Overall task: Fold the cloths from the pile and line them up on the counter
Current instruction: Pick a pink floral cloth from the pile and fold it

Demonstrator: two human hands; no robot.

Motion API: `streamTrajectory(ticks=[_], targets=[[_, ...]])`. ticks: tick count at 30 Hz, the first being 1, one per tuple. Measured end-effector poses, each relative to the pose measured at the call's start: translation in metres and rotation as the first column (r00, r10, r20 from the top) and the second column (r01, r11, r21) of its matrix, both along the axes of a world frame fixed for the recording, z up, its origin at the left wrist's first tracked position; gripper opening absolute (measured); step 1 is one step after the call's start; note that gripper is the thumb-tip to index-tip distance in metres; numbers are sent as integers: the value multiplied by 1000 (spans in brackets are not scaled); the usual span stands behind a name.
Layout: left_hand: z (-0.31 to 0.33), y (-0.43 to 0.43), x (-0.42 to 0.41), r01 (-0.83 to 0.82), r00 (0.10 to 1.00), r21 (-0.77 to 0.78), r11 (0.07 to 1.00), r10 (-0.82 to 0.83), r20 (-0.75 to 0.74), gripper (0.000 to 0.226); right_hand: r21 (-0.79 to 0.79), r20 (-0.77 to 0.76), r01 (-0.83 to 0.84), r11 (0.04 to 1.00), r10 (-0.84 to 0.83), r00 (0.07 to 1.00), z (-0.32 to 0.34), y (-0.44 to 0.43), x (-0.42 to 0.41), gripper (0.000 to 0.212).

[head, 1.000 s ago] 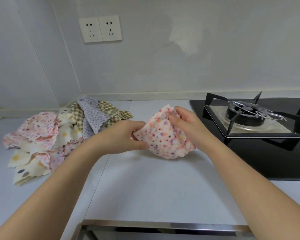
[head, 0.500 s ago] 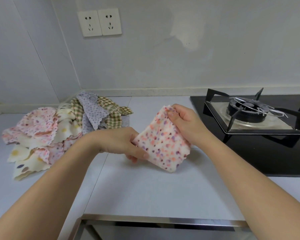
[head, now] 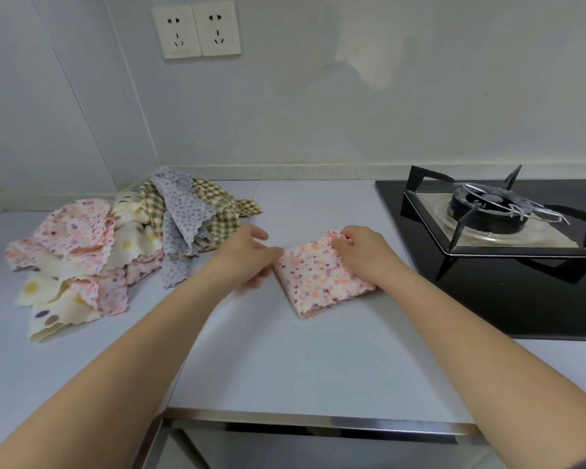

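R hand [head: 366, 257] pinches cloth [head: 318, 282] corner, L hand [head: 247, 257] fingers loose at its edge; abrupt release may unfold it.

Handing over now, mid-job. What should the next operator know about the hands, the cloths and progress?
Left hand: open, blurred, at the left edge of the folded cloth.
Right hand: pinches that cloth's far corner.
Folded cloth lies on the counter beside the stove; the pile sits at left.
Done: one cloth folded and set down.
Left: fold the pile and line the cloths up.
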State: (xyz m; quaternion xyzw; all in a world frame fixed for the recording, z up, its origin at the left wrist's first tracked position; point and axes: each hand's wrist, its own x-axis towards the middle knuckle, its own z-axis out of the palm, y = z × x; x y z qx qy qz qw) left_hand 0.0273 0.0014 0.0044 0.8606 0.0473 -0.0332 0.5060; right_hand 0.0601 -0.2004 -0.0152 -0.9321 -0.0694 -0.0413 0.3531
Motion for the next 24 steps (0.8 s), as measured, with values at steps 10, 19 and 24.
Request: streamTrajectory(ticks=[10, 19, 24], targets=[[-11, -20, -21, 135, 777, 845, 518, -584, 235, 51, -196, 38, 179, 964, -175, 984, -3, 7, 4, 35], [-14, 9, -33, 220, 532, 854, 472, -792, 301, 34, -257, 70, 155, 954, -142, 987, -6, 7, 2, 24], [-12, 7, -27, 266, 561, 785, 560, -752, 346, 29, -272, 72, 148, 951, -133, 988, -5, 7, 1, 24]])
